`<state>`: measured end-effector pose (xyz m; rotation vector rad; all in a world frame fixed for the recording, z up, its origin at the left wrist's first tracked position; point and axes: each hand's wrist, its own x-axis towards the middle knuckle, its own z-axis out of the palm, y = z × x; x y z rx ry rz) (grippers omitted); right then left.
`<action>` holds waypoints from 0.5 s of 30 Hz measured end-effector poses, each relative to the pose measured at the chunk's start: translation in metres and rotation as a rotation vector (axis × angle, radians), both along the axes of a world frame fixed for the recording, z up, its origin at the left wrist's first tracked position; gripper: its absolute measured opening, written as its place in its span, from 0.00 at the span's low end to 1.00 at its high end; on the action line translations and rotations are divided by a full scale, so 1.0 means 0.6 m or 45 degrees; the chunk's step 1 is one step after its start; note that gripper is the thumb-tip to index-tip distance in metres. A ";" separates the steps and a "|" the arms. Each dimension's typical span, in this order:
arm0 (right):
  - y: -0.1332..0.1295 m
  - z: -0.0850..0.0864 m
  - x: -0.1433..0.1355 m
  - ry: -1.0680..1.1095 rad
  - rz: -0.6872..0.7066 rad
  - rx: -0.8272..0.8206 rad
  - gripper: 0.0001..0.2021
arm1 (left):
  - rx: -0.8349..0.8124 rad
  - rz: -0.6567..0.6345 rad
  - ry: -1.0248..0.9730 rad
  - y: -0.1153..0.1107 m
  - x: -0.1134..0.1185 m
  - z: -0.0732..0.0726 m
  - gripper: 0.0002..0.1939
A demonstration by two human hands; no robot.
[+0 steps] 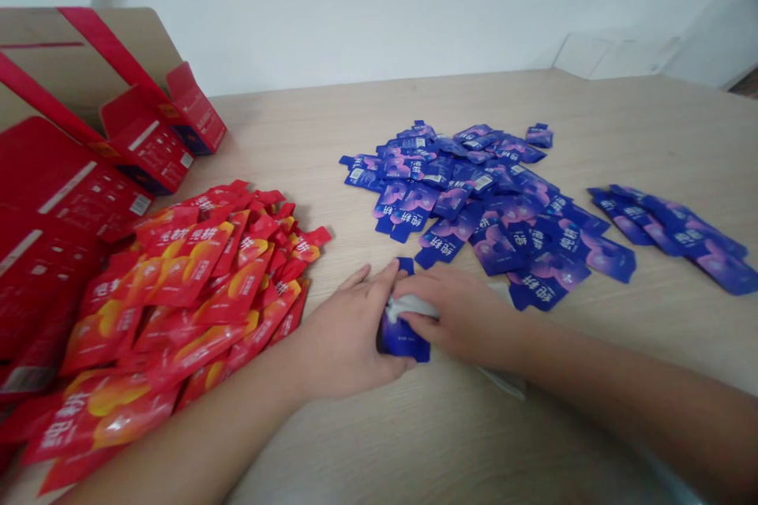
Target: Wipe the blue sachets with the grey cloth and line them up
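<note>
A blue-purple packet [406, 341] lies on the wooden table [284, 122] in front of me. My left hand [355, 331] is wrapped round its left side, thumb at the lower edge and fingers at the top. My right hand [453, 312] pinches a crumpled white piece [418, 304] over the same packet. Beyond my hands spreads a pile of similar blue packets [497, 229]. To the left of my left hand is a heap of red and orange packets [183, 276]. Part of a thin clear or white item [503, 383] shows beneath my right forearm.
Red boxes [148, 146] with raised flaps stand at the left, by a large brown carton [139, 39] with red stripes. A smaller row of blue packets [675, 229] lies at the right. A white object [613, 54] sits against the back wall.
</note>
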<state>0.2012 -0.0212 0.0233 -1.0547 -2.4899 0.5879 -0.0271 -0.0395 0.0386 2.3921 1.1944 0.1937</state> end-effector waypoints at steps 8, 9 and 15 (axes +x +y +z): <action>0.014 -0.001 0.022 0.173 0.085 0.190 0.10 | 0.140 0.010 -0.083 -0.006 -0.008 -0.022 0.62; 0.007 0.005 0.024 0.240 0.139 0.144 0.10 | 0.171 0.015 -0.112 -0.006 -0.010 -0.026 0.62; -0.024 0.042 0.011 0.165 0.481 -0.269 0.08 | 0.207 -0.072 -0.202 -0.002 -0.018 -0.033 0.66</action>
